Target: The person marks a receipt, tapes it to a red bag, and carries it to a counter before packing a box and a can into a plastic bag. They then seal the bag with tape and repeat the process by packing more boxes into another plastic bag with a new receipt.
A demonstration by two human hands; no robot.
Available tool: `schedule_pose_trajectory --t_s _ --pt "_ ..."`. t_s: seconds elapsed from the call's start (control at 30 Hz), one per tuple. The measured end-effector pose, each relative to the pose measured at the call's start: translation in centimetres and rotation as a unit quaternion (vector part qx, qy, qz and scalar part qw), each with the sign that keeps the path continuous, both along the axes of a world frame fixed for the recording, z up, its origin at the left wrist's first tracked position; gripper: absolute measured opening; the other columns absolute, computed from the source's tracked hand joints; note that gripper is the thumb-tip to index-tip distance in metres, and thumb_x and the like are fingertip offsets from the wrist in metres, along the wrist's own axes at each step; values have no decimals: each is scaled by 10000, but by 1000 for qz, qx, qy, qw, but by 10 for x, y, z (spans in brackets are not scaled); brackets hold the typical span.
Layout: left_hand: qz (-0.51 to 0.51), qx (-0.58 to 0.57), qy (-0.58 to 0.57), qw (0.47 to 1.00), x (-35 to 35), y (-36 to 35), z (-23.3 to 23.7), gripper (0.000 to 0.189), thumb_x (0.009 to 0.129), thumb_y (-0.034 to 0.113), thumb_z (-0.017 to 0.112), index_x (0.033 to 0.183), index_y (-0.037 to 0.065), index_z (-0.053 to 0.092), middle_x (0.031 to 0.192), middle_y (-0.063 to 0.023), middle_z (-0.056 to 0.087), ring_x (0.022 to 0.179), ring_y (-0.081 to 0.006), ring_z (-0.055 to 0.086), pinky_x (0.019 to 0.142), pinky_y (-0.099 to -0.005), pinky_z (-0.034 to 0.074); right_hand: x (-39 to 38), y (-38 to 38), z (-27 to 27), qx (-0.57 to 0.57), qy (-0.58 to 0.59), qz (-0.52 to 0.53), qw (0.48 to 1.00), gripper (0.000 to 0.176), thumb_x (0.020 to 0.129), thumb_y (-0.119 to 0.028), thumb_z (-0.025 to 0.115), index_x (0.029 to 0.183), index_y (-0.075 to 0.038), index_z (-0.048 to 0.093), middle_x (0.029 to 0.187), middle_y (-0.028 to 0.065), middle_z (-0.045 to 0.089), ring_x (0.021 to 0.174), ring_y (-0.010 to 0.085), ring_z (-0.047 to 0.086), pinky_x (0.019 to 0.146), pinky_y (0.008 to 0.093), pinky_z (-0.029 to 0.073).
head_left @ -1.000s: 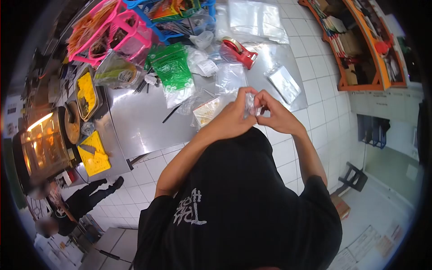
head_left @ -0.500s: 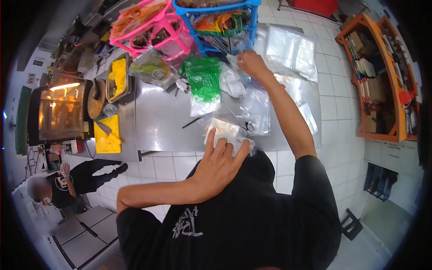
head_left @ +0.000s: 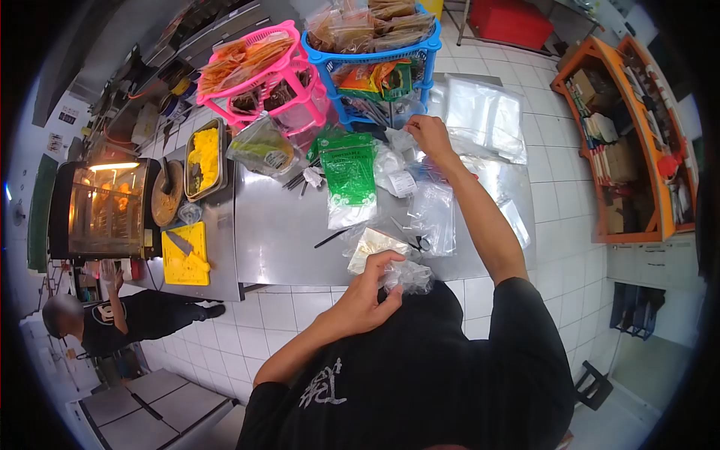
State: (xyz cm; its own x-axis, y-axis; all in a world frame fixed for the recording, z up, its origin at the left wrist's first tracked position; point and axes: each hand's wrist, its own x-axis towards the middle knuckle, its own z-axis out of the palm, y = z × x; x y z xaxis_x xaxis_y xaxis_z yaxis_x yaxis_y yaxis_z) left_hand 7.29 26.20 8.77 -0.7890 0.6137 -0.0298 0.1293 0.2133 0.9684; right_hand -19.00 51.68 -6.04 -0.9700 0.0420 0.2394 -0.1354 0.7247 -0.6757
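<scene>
My left hand [head_left: 366, 301] is at the table's front edge, fingers curled and thumb closed against crumpled clear plastic [head_left: 411, 277]. Just beyond it lies a clear packet with pale, flat contents [head_left: 373, 249]. Farther back, my right hand [head_left: 430, 136] is pinched beside the blue rack; what sits between its fingertips is too small to make out. Below that hand are a crumpled clear bag with a white label [head_left: 403, 184] and thin clear bags [head_left: 433, 217]. A green printed packet [head_left: 349, 174] lies left of them. Black-handled scissors [head_left: 422, 244] rest near the pale packet.
Pink [head_left: 289, 71] and blue racks [head_left: 429, 56] with bagged goods stand at the back. Large clear bags [head_left: 486, 116] lie at right. At left are a yellow board with a knife [head_left: 185, 255], a tray of yellow food [head_left: 204, 161] and a lit cabinet [head_left: 109, 210]. A person [head_left: 120, 319] stands lower left.
My left hand has drawn back from lying spread over the pale packet and curled at the crumpled plastic. My right hand remains by the blue rack. The head view has shifted, showing more of the racks.
</scene>
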Motion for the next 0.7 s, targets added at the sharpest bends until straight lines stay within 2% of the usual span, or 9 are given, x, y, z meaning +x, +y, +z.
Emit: schedule_pose_trajectory --t_s 0.13,0.23,0.33,0.37,0.47,0.57,0.6,0.63,0.7 --pt "-45 -69 -50 995 -12 1 22 604 916 68 605 1442 78 309 1140 -155 526 858 -199 574 741 -322 469 6 -3 29 -19 3 -25 999 161 864 -225 692 877 -68 725 803 177 703 769 381 675 712 453 533" --pt "-85 -45 -51 994 -15 1 27 641 931 101 595 1493 122 288 1219 -167 523 823 -200 572 690 -331 471 19 -2 54 -65 24 -67 995 152 886 -179 658 895 -32 698 804 172 708 737 341 688 690 416 538" --pt "-129 -27 -62 989 -19 -3 35 664 937 99 593 1512 136 261 1283 -166 513 838 -192 574 684 -337 484 41 2 82 -227 70 -112 965 146 940 -124 573 900 17 561 781 127 703 738 189 694 684 332 548" --pt "-143 -21 -62 988 -21 -5 38 664 937 99 593 1512 136 261 1283 -166 513 838 -192 574 684 -337 484 54 5 92 -220 73 -125 965 146 940 -124 573 900 17 561 781 127 703 738 189 694 684 332 548" --pt "-174 23 -84 981 -34 -10 49 663 937 73 586 1511 109 257 1332 -136 473 933 -174 571 761 -321 491 111 10 119 -414 117 -91 898 84 991 -78 480 959 -17 432 870 117 636 828 199 688 727 305 565" --pt "-235 103 -85 963 -49 -10 56 661 928 9 556 1507 52 238 1421 -90 353 1088 -146 515 888 -288 457 180 10 128 -460 88 -140 872 120 1021 -148 470 1010 -43 412 758 39 508 604 121 557 554 268 485" --pt "-254 117 -96 955 -54 -7 61 686 923 11 555 1515 60 212 1388 -110 395 1075 -140 520 875 -285 461 205 6 128 -508 58 -129 849 131 1018 -198 498 1002 -79 445 742 3 458 565 72 385 492 241 346" --pt "-273 55 -134 951 -59 -7 85 703 918 5 545 1521 60 188 1357 -129 432 1088 -145 520 875 -288 464 226 2 117 -516 55 -154 841 131 1018 -198 498 1002 -79 445 742 3 458 565 72 385 492 241 346" --pt "-274 156 -101 944 -63 5 77 711 906 30 563 1515 64 199 1366 -143 454 1074 -145 540 880 -298 453 260 -2 96 -422 -103 -237 869 244 1015 -329 534 977 -90 502 755 -3 488 520 50 351 436 240 294"
